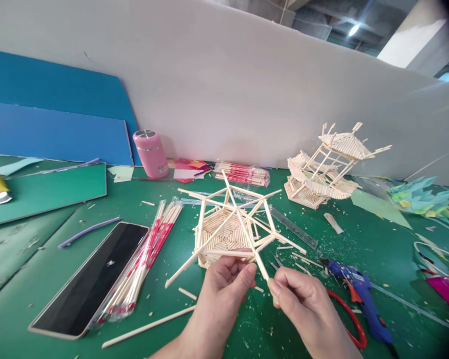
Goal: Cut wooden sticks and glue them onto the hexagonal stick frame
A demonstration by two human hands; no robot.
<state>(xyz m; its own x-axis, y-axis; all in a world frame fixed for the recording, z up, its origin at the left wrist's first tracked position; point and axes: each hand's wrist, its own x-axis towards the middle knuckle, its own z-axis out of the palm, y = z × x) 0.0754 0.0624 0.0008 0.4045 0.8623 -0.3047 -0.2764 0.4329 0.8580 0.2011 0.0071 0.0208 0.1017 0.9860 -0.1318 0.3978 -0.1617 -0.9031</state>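
A wooden-stick pavilion model (pixel 224 234) stands on the green table in front of me, with a hexagonal slatted base and an open frame of sticks crossing above it. My left hand (pixel 228 289) is closed on its near edge, thumb and fingers pinching by the joint of the near bar. Between the thumb and fingers of my right hand (pixel 303 304) is the outer end of a wooden stick (pixel 261 264), which slants across the frame's front corner. Scissors with red handles (pixel 353 324) lie partly hidden behind my right hand. A blue glue gun (pixel 362 294) rests to the right.
Left of the model are bagged wooden sticks (pixel 149 259), a black phone (pixel 93 279) and a loose stick (pixel 145 326). A pink flask (pixel 151 154) and a finished-looking stick pavilion (pixel 325 169) stand near the grey partition. A clear ruler (pixel 295 227) lies behind the model.
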